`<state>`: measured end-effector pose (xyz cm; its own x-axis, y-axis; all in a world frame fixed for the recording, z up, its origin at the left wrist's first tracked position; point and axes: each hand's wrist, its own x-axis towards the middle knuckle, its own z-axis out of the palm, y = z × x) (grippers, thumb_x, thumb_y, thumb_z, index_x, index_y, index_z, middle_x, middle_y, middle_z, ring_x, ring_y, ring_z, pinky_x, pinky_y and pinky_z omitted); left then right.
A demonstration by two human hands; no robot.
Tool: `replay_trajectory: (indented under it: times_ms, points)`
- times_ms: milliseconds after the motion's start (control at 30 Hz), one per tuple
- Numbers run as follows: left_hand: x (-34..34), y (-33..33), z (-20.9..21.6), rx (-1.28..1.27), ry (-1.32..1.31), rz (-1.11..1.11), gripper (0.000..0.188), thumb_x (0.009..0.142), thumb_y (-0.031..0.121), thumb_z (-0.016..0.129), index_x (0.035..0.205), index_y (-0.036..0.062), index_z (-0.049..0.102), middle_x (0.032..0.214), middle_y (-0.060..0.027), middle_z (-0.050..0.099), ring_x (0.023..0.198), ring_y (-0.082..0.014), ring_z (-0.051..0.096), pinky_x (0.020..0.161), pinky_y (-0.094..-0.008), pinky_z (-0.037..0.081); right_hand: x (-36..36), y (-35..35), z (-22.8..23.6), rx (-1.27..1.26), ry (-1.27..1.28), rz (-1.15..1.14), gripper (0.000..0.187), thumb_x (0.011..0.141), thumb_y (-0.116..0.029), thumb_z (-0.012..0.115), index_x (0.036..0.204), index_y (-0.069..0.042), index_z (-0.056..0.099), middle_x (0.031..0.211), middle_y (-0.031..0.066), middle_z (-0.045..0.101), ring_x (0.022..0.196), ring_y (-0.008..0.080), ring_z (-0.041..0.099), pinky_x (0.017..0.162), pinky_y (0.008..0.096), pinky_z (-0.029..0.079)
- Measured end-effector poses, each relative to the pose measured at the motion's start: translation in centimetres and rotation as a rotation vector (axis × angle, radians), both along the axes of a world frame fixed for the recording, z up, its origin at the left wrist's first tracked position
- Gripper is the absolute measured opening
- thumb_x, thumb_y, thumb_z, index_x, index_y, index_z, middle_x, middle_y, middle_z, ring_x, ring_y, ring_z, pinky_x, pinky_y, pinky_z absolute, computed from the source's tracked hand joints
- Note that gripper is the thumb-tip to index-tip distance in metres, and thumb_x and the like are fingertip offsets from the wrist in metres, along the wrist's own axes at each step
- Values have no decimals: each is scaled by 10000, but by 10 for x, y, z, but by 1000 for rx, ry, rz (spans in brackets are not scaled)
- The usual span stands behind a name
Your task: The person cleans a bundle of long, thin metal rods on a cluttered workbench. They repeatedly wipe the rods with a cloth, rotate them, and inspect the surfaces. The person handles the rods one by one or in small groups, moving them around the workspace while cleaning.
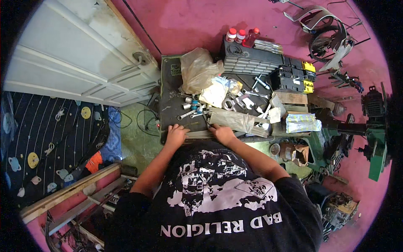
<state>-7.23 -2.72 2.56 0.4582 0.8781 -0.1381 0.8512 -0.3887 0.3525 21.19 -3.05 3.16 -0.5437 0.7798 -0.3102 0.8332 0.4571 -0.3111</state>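
At the near edge of the dark-topped workbench (169, 110), my left hand (177, 135) is closed over the left end of some thin grey rods (199, 135). My right hand (223, 133) is curled at their other end, its fingers bent. A slim dark tool (205, 119) stands out past the right fingertips; whether it is gripped or only lies there, I cannot tell. Just beyond the right hand is a bundle of thin rods in a clear plastic sleeve (233, 120). Combination wrenches (186, 114) and sockets (187, 106) lie beyond my left hand.
A crumpled plastic bag (197, 69) sits at the back left of the bench. Behind the tools stand a grey parts cabinet (252, 61) and a black-and-yellow toolbox (289, 77). A white door (79, 54) is at left, a green drill press (375, 143) at right.
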Motion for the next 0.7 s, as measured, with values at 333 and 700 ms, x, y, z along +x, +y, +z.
replay_trajectory:
  times_ms: [333, 700]
  points:
    - [-5, 19, -31, 22, 59, -255, 150, 765, 205, 686, 900, 142, 695, 921, -18, 627, 969, -223, 561, 830, -436, 355, -32, 0, -18, -1, -159, -128, 230, 917, -163, 512, 1041, -35, 656, 1004, 158, 671, 819, 310, 703, 642, 441, 568]
    - [-5, 23, -42, 78, 9, -348, 99, 802, 192, 625, 872, 125, 644, 893, -24, 606, 944, -230, 564, 808, -481, 352, -33, -7, -25, 155, -181, 25, 200, 848, -180, 561, 955, -47, 666, 1003, 106, 657, 957, 278, 643, 706, 401, 559]
